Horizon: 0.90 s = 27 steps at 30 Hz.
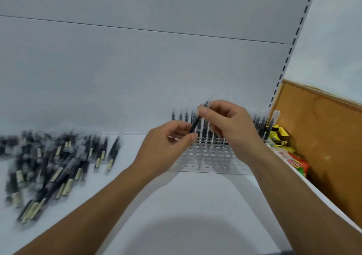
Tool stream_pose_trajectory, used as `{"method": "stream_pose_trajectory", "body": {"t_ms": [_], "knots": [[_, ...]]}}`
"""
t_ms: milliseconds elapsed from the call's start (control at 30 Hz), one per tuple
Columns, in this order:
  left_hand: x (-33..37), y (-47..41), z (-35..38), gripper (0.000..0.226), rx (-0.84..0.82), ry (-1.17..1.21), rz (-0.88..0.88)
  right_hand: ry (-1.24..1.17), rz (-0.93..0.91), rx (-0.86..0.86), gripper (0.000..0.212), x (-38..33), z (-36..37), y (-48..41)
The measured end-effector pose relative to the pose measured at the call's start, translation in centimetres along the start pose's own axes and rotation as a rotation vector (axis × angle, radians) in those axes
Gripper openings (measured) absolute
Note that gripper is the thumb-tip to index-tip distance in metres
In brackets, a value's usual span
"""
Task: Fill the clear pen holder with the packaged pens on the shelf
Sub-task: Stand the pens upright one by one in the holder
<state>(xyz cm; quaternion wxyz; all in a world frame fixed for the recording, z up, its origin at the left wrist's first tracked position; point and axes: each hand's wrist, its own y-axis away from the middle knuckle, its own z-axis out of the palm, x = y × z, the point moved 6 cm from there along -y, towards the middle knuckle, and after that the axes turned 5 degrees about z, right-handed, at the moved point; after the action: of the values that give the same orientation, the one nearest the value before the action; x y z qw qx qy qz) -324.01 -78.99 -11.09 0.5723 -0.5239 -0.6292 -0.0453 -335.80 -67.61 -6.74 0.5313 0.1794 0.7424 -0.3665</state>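
Observation:
A clear pen holder (211, 156) with rows of holes stands on the white shelf at centre right. Several black packaged pens stand upright in its back rows (181, 115). Above it, both hands hold one black packaged pen (195, 123), tilted with its top to the upper right. My right hand (229, 123) pinches its upper part and my left hand (168, 145) pinches its lower end. A heap of packaged pens (49, 166) lies on the shelf to the left. The picture is blurred.
The white shelf (186, 205) has a white back panel and a slotted upright (290, 55) at the right. Beyond the shelf's right edge are colourful snack packets (293, 160) and a brown board (329, 137).

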Motion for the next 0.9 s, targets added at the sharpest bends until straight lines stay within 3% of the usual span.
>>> {"method": "stream_pose_trajectory", "body": {"t_ms": [133, 333, 733, 900], "knots": [[-2.6, 1.1, -3.5, 0.047, -0.006, -0.223, -0.1, 0.02, 0.015, 0.1, 0.017, 0.1, 0.7, -1.6], [-6.3, 2.9, -2.9, 0.076, -0.186, -0.257, -0.235, 0.238, -0.057, 0.138, 0.013, 1.0, 3.0, -3.8], [-7.1, 2.6, -1.7, 0.058, -0.203, -0.212, -0.257, 0.527, -0.041, -0.012, 0.014, 3.3, 5.6, -4.8], [-7.1, 2.7, -1.5, 0.055, -0.191, -0.186, -0.293, 0.579, -0.043, 0.011, 0.015, 3.2, 5.7, -4.8]]}}
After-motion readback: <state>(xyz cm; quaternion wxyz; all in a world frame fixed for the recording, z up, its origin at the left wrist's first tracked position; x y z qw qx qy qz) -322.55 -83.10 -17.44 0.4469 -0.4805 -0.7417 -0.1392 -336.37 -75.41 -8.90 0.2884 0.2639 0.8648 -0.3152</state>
